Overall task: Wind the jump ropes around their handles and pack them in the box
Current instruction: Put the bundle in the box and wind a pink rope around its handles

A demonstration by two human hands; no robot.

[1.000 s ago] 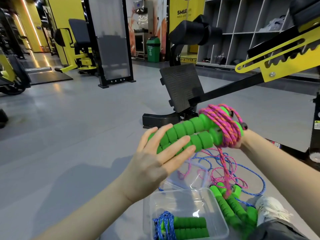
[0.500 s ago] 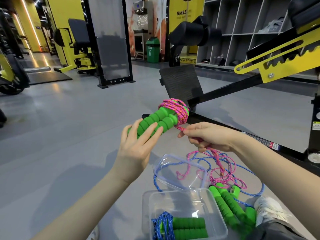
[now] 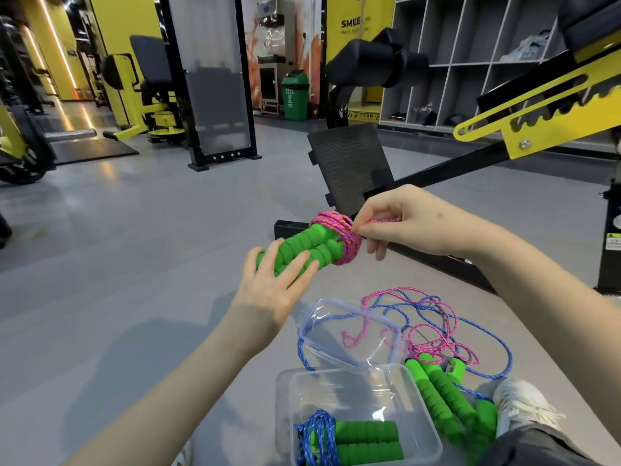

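My left hand [image 3: 274, 290] grips a pair of green foam handles [image 3: 302, 247] held side by side in the air. A pink rope [image 3: 336, 240] is wound in a thick band around their far end. My right hand [image 3: 400, 223] pinches the rope's end right at that band. Below, a clear plastic box [image 3: 426, 428] on the floor holds one wound jump rope [image 3: 356, 442] with green handles and a blue cord. Its clear lid [image 3: 349, 334] lies just behind it.
More green handles [image 3: 447, 395] lie right of the box, with loose pink and blue ropes [image 3: 433, 321] tangled on the grey floor. My shoe [image 3: 524, 408] is at the lower right. A black and yellow gym bench frame [image 3: 437, 260] runs behind my hands.
The trailing pink rope has been wound fully onto the handles. My right hand rose from below the bundle to its wound end, and the bundle shifted slightly right.
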